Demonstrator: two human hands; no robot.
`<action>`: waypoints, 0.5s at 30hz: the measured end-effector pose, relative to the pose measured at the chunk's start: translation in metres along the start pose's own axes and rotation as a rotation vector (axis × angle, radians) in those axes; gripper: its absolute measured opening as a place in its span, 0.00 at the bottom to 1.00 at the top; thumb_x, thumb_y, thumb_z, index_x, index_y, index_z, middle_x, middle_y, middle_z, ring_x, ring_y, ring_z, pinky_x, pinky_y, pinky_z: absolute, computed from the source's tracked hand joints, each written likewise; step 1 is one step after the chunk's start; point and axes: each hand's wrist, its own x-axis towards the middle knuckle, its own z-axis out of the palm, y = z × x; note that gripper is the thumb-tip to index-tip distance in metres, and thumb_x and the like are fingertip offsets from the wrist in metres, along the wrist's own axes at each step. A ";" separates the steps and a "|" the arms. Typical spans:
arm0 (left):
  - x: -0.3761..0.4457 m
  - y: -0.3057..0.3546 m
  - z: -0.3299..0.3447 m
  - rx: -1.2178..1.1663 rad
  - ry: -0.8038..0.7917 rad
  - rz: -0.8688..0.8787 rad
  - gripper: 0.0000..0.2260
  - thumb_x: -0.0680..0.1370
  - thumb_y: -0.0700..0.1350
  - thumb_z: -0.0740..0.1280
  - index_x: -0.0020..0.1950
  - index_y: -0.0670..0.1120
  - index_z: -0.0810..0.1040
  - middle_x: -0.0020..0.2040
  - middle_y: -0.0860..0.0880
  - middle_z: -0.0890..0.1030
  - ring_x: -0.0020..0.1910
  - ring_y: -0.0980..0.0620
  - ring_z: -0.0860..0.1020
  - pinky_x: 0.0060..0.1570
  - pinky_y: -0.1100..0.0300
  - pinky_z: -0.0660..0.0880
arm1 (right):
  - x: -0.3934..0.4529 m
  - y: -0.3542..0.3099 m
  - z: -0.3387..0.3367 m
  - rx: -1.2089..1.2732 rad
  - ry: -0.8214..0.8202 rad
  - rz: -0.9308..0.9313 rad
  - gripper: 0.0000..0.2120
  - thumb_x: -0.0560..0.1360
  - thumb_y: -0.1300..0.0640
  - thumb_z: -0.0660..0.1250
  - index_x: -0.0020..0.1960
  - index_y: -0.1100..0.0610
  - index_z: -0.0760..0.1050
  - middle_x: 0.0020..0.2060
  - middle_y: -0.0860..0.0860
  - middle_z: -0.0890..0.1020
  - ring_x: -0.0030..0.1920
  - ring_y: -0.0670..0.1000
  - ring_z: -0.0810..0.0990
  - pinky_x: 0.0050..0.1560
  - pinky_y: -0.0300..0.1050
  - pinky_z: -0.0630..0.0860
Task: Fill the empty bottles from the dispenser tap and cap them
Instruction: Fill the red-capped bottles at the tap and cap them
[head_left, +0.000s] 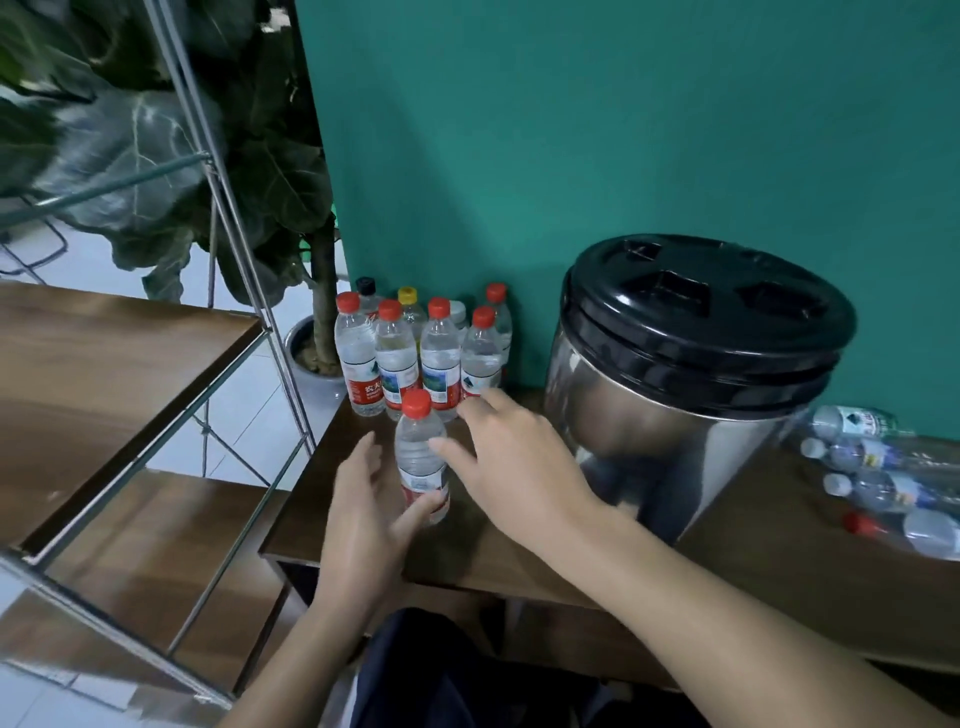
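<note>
A clear, red-capped bottle (420, 457) stands upright on the dark wooden table (519, 551), near its left front. My left hand (363, 514) is at its left side, thumb touching the lower front, fingers straight and spread. My right hand (514, 462) hovers at its right with straight fingers, thumb tip next to the bottle's shoulder. Behind it stands a cluster of several capped bottles (421, 353). The steel dispenser (691, 384) with a black lid stands to the right; its tap is hidden. Several bottles (878, 483) lie on their sides at far right.
A teal wall (571, 130) backs the table. A metal-framed shelf with wooden boards (104, 374) stands to the left, close to the table's edge. A potted plant (317, 358) sits on the floor between the shelf and the wall.
</note>
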 end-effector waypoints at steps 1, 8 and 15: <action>-0.011 0.009 -0.003 0.020 0.074 0.006 0.45 0.73 0.61 0.82 0.85 0.55 0.65 0.74 0.54 0.76 0.70 0.58 0.76 0.70 0.53 0.76 | -0.011 0.004 -0.005 0.048 0.009 -0.005 0.19 0.87 0.40 0.66 0.67 0.55 0.80 0.60 0.50 0.83 0.57 0.53 0.86 0.54 0.48 0.82; -0.082 0.116 0.012 -0.181 0.007 0.188 0.06 0.87 0.46 0.70 0.51 0.50 0.85 0.43 0.50 0.85 0.44 0.50 0.82 0.48 0.52 0.78 | -0.094 0.051 -0.025 0.407 0.154 0.042 0.11 0.85 0.65 0.68 0.60 0.52 0.84 0.46 0.43 0.80 0.43 0.48 0.80 0.46 0.49 0.80; -0.140 0.203 0.107 -0.346 -0.311 0.349 0.07 0.88 0.41 0.68 0.54 0.49 0.85 0.42 0.49 0.84 0.38 0.48 0.81 0.40 0.56 0.77 | -0.201 0.145 -0.074 0.556 0.394 0.201 0.17 0.86 0.68 0.66 0.68 0.53 0.83 0.52 0.42 0.84 0.51 0.46 0.86 0.53 0.42 0.82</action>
